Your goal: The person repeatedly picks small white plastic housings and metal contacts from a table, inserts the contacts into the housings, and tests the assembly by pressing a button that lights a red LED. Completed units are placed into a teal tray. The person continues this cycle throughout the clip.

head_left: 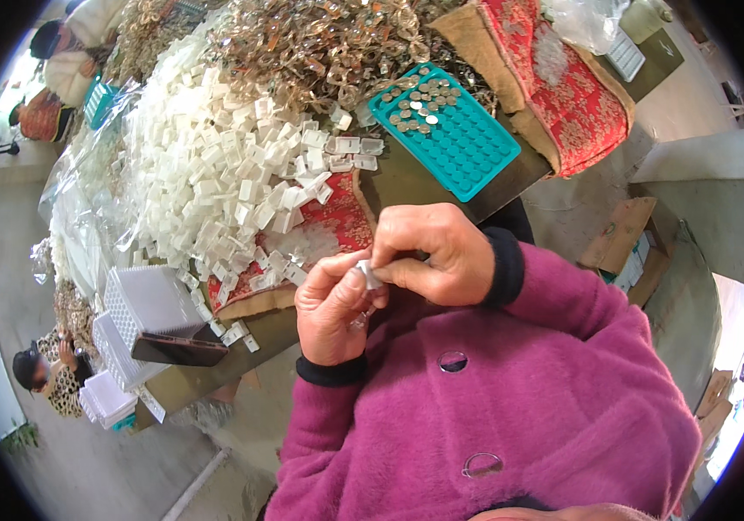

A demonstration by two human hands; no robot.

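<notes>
In front of my chest, both hands meet over a small white plastic piece point(370, 275). My left hand point(330, 311) pinches it between thumb and fingers, and something clear and shiny shows below those fingertips. From the right, my right hand point(434, 253) is closed against the same piece, its thumb and forefinger pressed together at the edge. Whether a smaller part sits in that pinch is hidden. Beyond my hands lies a large heap of small white plastic casings point(207, 165). A teal tray point(476, 161) with round hollows holds several coin-like metal discs at its far end.
Behind the casings rises a pile of clear and amber glittery pieces point(311, 52). Red patterned cloth point(572, 95) lies at the far right. White perforated trays point(151, 300) and a dark phone-like slab point(179, 349) occupy the near left. Other people point(55, 365) sit along the left.
</notes>
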